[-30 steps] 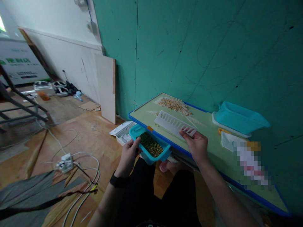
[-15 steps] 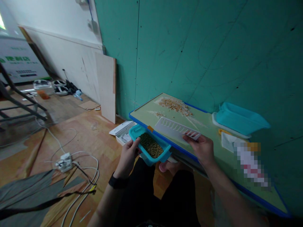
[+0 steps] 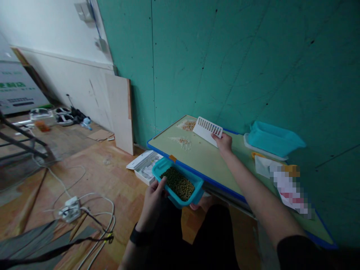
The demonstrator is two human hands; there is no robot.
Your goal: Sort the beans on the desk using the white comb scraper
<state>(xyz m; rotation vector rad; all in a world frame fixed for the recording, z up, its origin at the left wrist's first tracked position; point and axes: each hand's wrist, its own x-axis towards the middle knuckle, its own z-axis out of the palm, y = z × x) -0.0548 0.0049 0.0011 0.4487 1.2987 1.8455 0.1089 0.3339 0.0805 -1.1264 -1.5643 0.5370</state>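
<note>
My left hand [image 3: 154, 193] grips the near left rim of a turquoise plastic container [image 3: 198, 193], held just below the table's front edge. Inside are dark green beans [image 3: 173, 177] on one side and yellow soybeans [image 3: 186, 189] on the other. Over the table [image 3: 213, 170], my right hand [image 3: 224, 143] is closed on the right end of a white slotted plastic plate [image 3: 204, 132], tilted with its slots upward. The plate partly hides a pile of tan beans and pale powder [image 3: 188, 125]. A smaller scatter [image 3: 184, 142] lies nearer the front edge.
A second turquoise container [image 3: 272, 139] sits at the table's back right beside a white packet [image 3: 263, 166]. An opened white box [image 3: 146, 168] is on the floor left of the table. A power strip [image 3: 70, 209] with loose cables and a leaning board [image 3: 121, 112] are further left.
My right hand has carried the slotted plate from the front edge back toward the bean pile. My left hand keeps the container near the table edge. The view has shifted slightly.
</note>
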